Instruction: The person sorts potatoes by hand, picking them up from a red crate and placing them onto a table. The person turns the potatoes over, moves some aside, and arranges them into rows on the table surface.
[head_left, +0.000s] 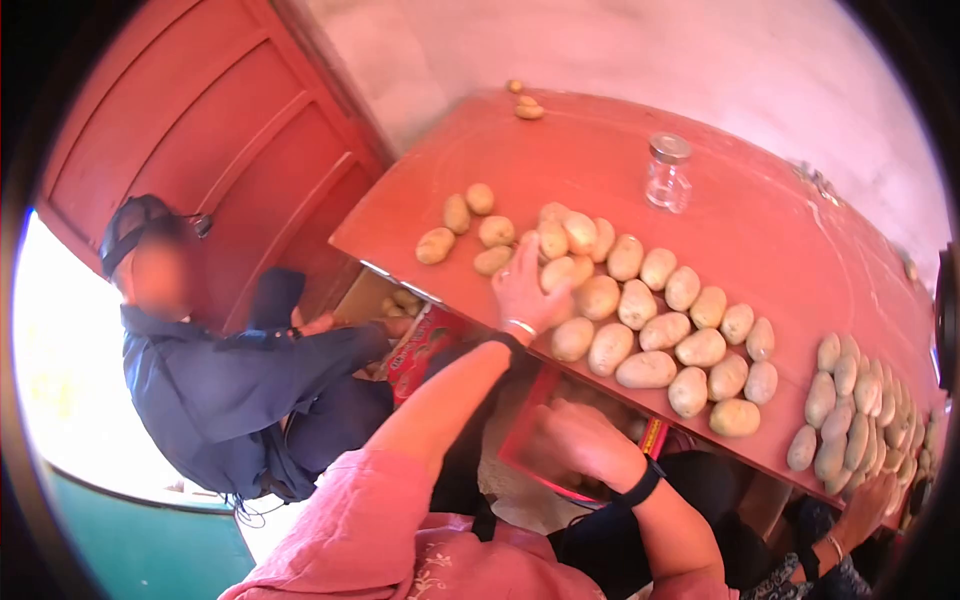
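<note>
Left hand lies palm down on the pale tan oval potatoes massed along the near edge of the red wooden table; cannot tell whether it grips one. Right hand is curled inside a red cardboard box below the edge, contents hidden. Clear glass jar with a metal lid stands behind. Person in a dark blue jacket crouches left.

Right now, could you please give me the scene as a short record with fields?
Left hand: lies on pale oval potatoes laid in rows on the red wooden table; grip unclear
Right hand: lower, inside a red box below the table edge; grip unclear
Other people: a person in a dark blue jacket crouching at the left; another hand at the lower right
Also on table: clear glass jar with metal lid
</note>
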